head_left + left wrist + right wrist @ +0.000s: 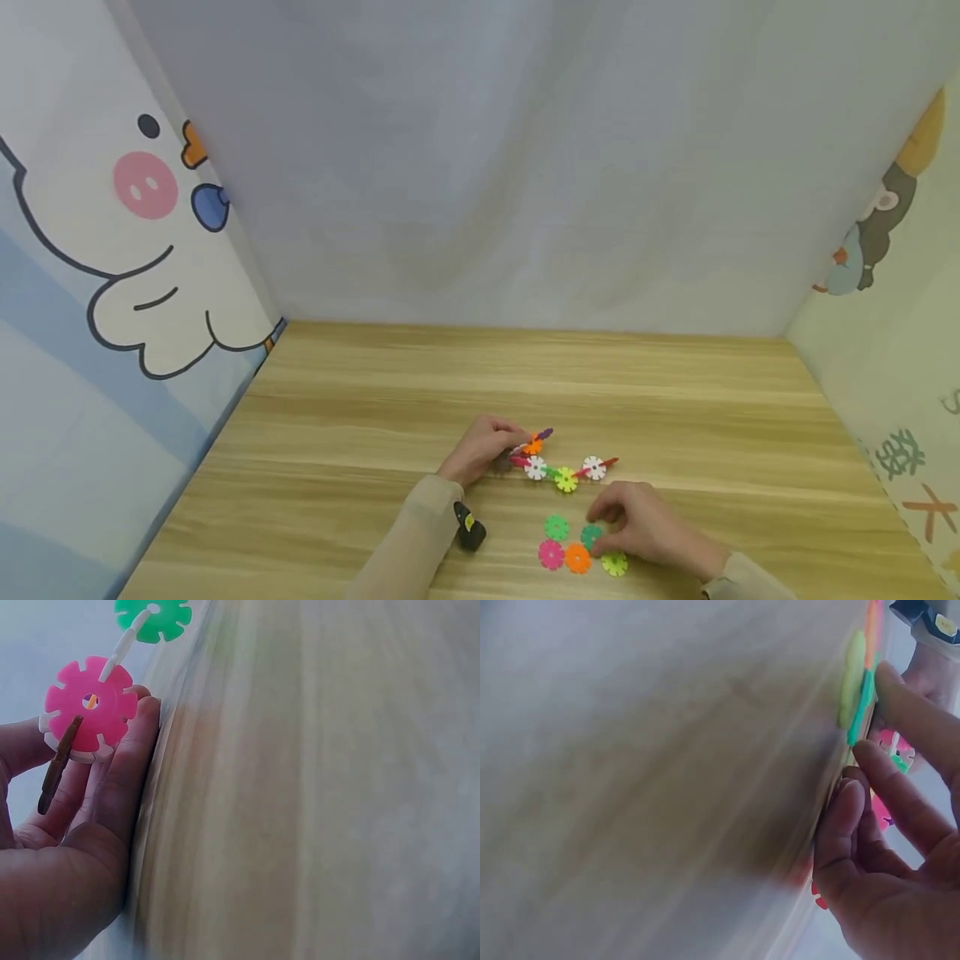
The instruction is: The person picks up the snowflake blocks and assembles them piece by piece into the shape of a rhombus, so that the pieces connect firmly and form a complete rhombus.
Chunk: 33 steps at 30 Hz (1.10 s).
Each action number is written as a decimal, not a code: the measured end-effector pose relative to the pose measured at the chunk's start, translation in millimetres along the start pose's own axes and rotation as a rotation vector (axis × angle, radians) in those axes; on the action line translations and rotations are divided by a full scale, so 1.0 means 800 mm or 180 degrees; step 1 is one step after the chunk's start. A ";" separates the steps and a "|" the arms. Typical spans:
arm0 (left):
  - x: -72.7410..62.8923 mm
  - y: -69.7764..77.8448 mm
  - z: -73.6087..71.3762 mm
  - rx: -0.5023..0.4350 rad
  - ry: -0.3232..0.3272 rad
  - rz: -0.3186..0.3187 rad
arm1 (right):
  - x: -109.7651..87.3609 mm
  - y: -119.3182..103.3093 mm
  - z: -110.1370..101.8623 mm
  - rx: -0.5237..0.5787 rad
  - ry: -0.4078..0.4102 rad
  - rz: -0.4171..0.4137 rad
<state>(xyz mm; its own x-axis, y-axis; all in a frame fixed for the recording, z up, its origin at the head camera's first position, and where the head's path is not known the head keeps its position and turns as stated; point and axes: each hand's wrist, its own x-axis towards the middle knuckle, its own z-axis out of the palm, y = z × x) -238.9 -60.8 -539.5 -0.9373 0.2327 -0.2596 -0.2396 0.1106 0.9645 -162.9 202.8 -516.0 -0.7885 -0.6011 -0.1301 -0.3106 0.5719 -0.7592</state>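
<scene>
My left hand (480, 450) grips the left end of a chain of interlocking notched plastic discs. In the left wrist view its fingers and thumb are around a pink disc (79, 690), joined to white and brown ones, with a green disc (169, 619) beyond. The chain continues right through a white disc (535, 467), a yellow disc (566, 479) and another white disc (594, 467). My right hand (645, 525) is low over the loose discs, bent fingers spread apart. Its fingertips are right at the edge of a flat teal disc (591, 535).
Around the teal disc lie a green disc (557, 527), a pink disc (551, 554), an orange disc (577, 558) and a yellow-green disc (615, 564). A black device (470, 531) is strapped at the left wrist. The wooden table (337, 400) meets a pale curtain (480, 208) behind.
</scene>
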 end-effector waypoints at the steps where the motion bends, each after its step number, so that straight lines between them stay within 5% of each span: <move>1: 0.000 0.000 0.000 0.0004 -0.0003 0.0002 | 0.001 0.000 0.000 -0.0010 -0.0014 0.0000; 33: 0.002 -0.001 -0.001 0.0030 -0.0037 0.0001 | 0.005 0.000 0.000 0.0219 -0.0109 0.0107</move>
<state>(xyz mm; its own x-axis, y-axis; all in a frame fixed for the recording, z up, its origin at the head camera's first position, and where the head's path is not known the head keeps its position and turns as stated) -240.1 -60.9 -540.7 -0.9343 0.2441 -0.2600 -0.2370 0.1196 0.9641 -166.5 200.6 -516.6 -0.7789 -0.6016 -0.1771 -0.2462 0.5530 -0.7959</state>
